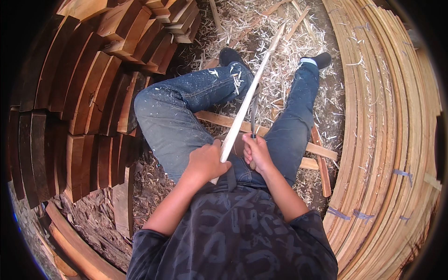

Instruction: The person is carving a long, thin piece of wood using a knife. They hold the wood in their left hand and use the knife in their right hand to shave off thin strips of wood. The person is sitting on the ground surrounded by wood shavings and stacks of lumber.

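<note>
A long, pale wooden stick (pixel 245 106) slants up and away from my lap, its far end narrowing over the shavings. My left hand (pixel 208 161) is closed around the stick near its lower end, thumb on the right side. In my right hand (pixel 257 152) is a knife (pixel 253 115), gripped by its handle between my thighs. The narrow dark blade points away from me, just right of the stick. Whether the blade touches the wood I cannot tell. Part of the handle is hidden by my fingers.
Thick sawn timber blocks (pixel 88 98) are stacked high at my left. Long bundled wooden strips (pixel 368 140), tied with grey bands, lie along my right. Pale wood shavings (pixel 275 70) cover the ground around my feet. Loose slats (pixel 322 150) lie under and beside my legs.
</note>
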`<state>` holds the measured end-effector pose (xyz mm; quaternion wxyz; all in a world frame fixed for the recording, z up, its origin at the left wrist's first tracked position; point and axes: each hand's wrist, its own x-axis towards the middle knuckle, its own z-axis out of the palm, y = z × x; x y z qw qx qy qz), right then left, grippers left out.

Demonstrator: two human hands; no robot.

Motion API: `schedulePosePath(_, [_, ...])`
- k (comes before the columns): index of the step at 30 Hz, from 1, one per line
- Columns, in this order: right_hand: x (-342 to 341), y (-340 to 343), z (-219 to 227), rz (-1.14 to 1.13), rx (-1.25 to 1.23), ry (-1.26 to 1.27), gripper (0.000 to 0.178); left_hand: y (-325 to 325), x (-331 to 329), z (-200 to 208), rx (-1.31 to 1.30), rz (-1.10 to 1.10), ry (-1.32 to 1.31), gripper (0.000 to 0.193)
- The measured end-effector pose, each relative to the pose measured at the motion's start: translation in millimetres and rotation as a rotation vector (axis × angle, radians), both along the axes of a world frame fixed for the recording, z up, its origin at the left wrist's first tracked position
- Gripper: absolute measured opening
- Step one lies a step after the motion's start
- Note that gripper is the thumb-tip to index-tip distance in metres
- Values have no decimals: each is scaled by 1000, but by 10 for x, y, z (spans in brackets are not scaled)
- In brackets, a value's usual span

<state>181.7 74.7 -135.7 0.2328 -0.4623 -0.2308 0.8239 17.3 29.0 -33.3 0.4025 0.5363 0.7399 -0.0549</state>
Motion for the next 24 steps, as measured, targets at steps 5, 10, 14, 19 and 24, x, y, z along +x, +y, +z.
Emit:
schedulePosePath(5, [259,43,-140,-15,129,-44,40,25,-59,-157,54,161,-195,36])
schedulePosePath(10, [340,158,15,232,332,-366,27,-66,-144,-121,51,542,-602,31])
schedulePosePath(14, [380,212,-87,303,529,-399,38,-12,-254,-24,-265,808,-971,42])
schedulePosePath(19, [155,380,212,438,754,-517,52,19,-185,45,-326,809,-1014,38])
schedulePosePath(24, [91,506,259,594,816,-662,57,-56,-137,28,-345,801,-1020,39])
